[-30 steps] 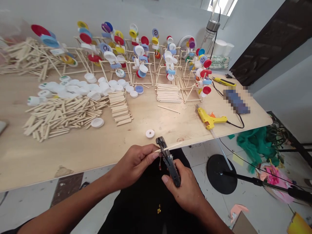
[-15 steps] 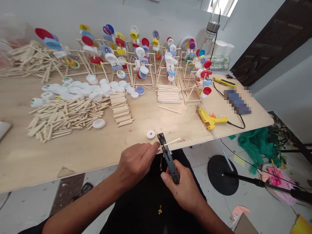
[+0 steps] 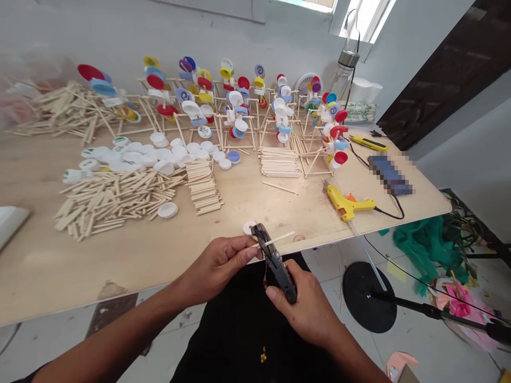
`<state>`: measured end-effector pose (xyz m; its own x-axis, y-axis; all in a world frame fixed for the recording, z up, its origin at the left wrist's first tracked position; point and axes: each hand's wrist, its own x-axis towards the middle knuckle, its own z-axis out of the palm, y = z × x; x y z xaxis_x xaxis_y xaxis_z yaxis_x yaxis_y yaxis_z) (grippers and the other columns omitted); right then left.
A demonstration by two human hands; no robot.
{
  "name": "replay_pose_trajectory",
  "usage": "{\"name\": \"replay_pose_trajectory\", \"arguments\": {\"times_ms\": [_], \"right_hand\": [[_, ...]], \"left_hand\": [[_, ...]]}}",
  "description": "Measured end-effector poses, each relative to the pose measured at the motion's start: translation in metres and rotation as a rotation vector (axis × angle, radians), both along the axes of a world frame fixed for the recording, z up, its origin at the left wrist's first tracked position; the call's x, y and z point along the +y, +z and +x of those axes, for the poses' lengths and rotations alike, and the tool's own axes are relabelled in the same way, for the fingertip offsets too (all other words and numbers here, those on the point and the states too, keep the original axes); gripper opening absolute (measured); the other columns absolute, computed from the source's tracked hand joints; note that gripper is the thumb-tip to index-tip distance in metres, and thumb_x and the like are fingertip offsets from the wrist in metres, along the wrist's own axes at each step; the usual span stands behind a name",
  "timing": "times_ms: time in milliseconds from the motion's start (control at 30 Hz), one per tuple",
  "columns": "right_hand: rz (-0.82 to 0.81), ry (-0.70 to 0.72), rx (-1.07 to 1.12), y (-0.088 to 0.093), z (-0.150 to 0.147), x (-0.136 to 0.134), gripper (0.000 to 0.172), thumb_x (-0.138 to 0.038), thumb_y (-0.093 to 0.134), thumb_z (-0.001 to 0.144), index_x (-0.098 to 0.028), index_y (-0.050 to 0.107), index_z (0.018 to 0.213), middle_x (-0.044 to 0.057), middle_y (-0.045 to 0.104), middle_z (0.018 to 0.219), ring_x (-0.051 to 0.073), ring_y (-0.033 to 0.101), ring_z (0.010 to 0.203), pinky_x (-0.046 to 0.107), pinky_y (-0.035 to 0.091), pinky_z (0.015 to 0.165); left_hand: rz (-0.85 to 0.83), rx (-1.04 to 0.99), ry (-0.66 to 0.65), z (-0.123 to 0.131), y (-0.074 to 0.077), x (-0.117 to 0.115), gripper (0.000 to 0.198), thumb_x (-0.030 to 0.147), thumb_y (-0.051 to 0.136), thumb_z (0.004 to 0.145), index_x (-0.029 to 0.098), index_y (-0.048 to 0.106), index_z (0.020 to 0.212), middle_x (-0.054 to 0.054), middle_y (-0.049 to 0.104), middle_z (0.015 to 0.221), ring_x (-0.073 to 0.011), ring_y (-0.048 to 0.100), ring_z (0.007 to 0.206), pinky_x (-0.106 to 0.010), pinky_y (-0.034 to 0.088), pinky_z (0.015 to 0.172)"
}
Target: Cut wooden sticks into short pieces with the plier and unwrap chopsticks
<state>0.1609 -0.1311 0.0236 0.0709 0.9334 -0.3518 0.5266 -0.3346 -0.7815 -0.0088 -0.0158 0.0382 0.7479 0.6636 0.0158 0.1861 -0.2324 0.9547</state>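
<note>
My left hand (image 3: 217, 264) pinches a thin wooden stick (image 3: 279, 239) near the table's front edge. My right hand (image 3: 305, 306) is wrapped round the handles of black cutting pliers (image 3: 275, 262), whose jaws sit on the stick just beside my left fingertips. A small white bottle cap (image 3: 249, 227) lies on the wooden table (image 3: 131, 255) right behind the pliers' head.
A yellow glue gun (image 3: 348, 203) with its cord lies to the right. Heaps of sticks (image 3: 115, 197), neat stick stacks (image 3: 279, 161) and white caps (image 3: 159, 154) cover the middle. Stick-and-cap models (image 3: 239, 111) line the back. A black round stand base (image 3: 369, 298) sits on the floor.
Both hands with stick and pliers have stayed together near the table edge. The camera view has tilted up slightly, so everything sits lower in the picture.
</note>
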Motion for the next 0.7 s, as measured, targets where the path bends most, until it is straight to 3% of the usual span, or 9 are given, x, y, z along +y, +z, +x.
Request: {"name": "replay_pose_trajectory", "arguments": {"times_ms": [133, 233, 300, 400, 467, 567, 700], "right_hand": [[-0.009, 0.002, -0.062, 0.0, -0.001, 0.002, 0.018, -0.036, 0.062, 0.082, -0.02, 0.055, 0.084, 0.001, 0.062, 0.071, 0.018, 0.057, 0.066, 0.027, 0.036, 0.061], [-0.034, -0.018, -0.138, -0.003, -0.004, 0.004, 0.022, -0.037, 0.061, 0.082, -0.02, 0.049, 0.077, 0.001, 0.06, 0.068, 0.017, 0.054, 0.063, 0.027, 0.034, 0.06], [-0.042, -0.034, -0.159, -0.005, -0.006, 0.006, 0.024, -0.038, 0.06, 0.082, -0.021, 0.045, 0.073, 0.0, 0.058, 0.065, 0.017, 0.052, 0.061, 0.027, 0.033, 0.058], [-0.034, -0.055, -0.14, -0.006, -0.008, 0.008, 0.025, -0.037, 0.059, 0.083, -0.022, 0.043, 0.071, 0.0, 0.056, 0.064, 0.016, 0.05, 0.059, 0.027, 0.032, 0.057], [-0.025, -0.063, -0.119, -0.006, -0.008, 0.009, 0.024, -0.036, 0.058, 0.083, -0.021, 0.044, 0.071, 0.0, 0.057, 0.064, 0.016, 0.051, 0.059, 0.027, 0.033, 0.057], [-0.02, -0.073, -0.086, -0.007, -0.008, 0.01, 0.021, -0.036, 0.058, 0.083, -0.021, 0.048, 0.072, 0.001, 0.06, 0.066, 0.017, 0.055, 0.062, 0.027, 0.036, 0.058], [-0.039, -0.089, -0.05, -0.007, -0.008, 0.011, 0.017, -0.034, 0.058, 0.084, -0.02, 0.054, 0.077, 0.002, 0.065, 0.07, 0.019, 0.061, 0.067, 0.028, 0.04, 0.062]], "left_hand": [[-0.057, 0.029, 0.006, 0.0, 0.002, 0.003, 0.037, 0.039, 0.04, 0.094, 0.016, 0.066, 0.081, 0.003, 0.05, 0.056, -0.0092, 0.043, 0.049, -0.018, 0.031, 0.042], [0.093, 0.084, 0.033, 0.001, -0.002, 0.003, 0.036, 0.035, 0.038, 0.095, 0.016, 0.064, 0.078, 0.002, 0.057, 0.061, -0.0106, 0.051, 0.054, -0.019, 0.039, 0.051], [0.37, 0.115, 0.112, 0.003, -0.009, 0.0, 0.03, 0.028, 0.039, 0.096, 0.016, 0.064, 0.083, 0.002, 0.06, 0.064, -0.0112, 0.055, 0.055, -0.02, 0.042, 0.054], [0.926, 0.135, 0.286, 0.006, -0.023, -0.004, 0.018, 0.017, 0.045, 0.094, 0.013, 0.062, 0.098, 0.001, 0.059, 0.062, -0.0127, 0.055, 0.052, -0.022, 0.039, 0.051], [1.149, 0.158, 0.338, 0.008, -0.03, -0.005, 0.015, 0.013, 0.048, 0.092, 0.011, 0.06, 0.103, 0.002, 0.055, 0.056, -0.0134, 0.051, 0.048, -0.024, 0.036, 0.049], [1.189, 0.184, 0.337, 0.01, -0.035, -0.005, 0.013, 0.012, 0.049, 0.092, 0.011, 0.059, 0.101, 0.003, 0.054, 0.054, -0.0136, 0.051, 0.046, -0.024, 0.036, 0.048], [0.997, 0.149, 0.277, 0.01, -0.033, -0.001, 0.016, 0.016, 0.044, 0.095, 0.012, 0.058, 0.101, -0.002, 0.066, 0.068, -0.0137, 0.062, 0.057, -0.022, 0.044, 0.055]]}}
